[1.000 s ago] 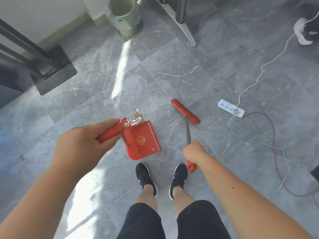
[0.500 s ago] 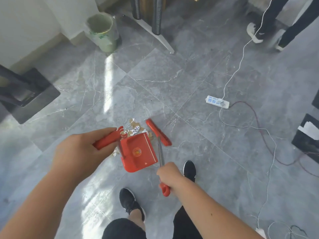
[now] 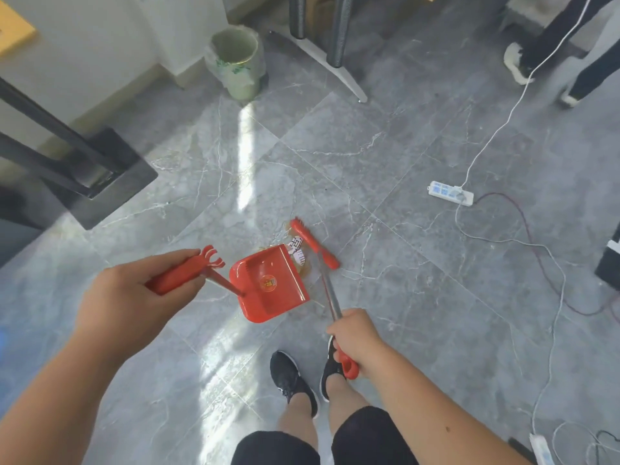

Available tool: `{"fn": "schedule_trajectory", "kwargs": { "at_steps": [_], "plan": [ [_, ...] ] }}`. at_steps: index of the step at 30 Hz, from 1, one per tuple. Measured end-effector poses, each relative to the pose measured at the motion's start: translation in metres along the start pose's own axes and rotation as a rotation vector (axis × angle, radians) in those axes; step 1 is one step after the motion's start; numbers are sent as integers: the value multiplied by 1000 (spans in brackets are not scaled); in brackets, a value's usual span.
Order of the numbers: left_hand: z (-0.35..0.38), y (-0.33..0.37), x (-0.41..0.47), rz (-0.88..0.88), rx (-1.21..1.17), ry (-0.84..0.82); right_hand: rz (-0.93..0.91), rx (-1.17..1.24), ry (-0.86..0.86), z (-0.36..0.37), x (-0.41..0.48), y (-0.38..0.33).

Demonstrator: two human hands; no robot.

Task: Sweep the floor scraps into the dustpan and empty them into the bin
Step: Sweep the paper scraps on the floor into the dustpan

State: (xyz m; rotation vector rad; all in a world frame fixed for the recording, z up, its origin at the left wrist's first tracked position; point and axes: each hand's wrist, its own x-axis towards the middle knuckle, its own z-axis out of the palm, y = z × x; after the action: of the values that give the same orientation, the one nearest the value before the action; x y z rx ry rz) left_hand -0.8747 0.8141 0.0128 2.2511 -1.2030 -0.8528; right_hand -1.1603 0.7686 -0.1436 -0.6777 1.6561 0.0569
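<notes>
Sweeping's underway: your left hand [image 3: 134, 297] is clamped on the dustpan [image 3: 268, 285] handle, scraps [image 3: 297, 251] at the pan's mouth, right hand [image 3: 355, 337] gripping the broom [image 3: 313, 241] just right of pan; next, brush scraps in w/ short strokes.

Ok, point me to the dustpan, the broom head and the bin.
dustpan [image 3: 268, 286]: head view, on the flat red pan near its round sticker.
broom head [image 3: 313, 243]: head view, on the red bar above the bristles.
bin [image 3: 239, 67]: head view, on the side wall with the green liner.
</notes>
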Motion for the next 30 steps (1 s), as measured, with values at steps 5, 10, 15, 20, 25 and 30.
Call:
{"fn": "schedule_trajectory", "kwargs": {
  "at_steps": [5,10,15,20,25,30],
  "plan": [
    [-15,-40,-16,-70,-29,87,-103,-269,83,5,37,-38],
    [-28,-74,-30,-96,-87,180,-121,-441,127,27,87,-71],
    [-42,-105,-44,-155,-104,243,-51,-569,-2,67,67,-47],
    [-38,-118,-49,-220,-98,246,11,-625,-67,89,32,-8],
    [-33,-113,-45,-259,-39,217,-40,-560,-66,87,14,-21],
    [-31,-111,-43,-211,-28,213,-119,-615,-70,89,-4,-65]
  ]
}}
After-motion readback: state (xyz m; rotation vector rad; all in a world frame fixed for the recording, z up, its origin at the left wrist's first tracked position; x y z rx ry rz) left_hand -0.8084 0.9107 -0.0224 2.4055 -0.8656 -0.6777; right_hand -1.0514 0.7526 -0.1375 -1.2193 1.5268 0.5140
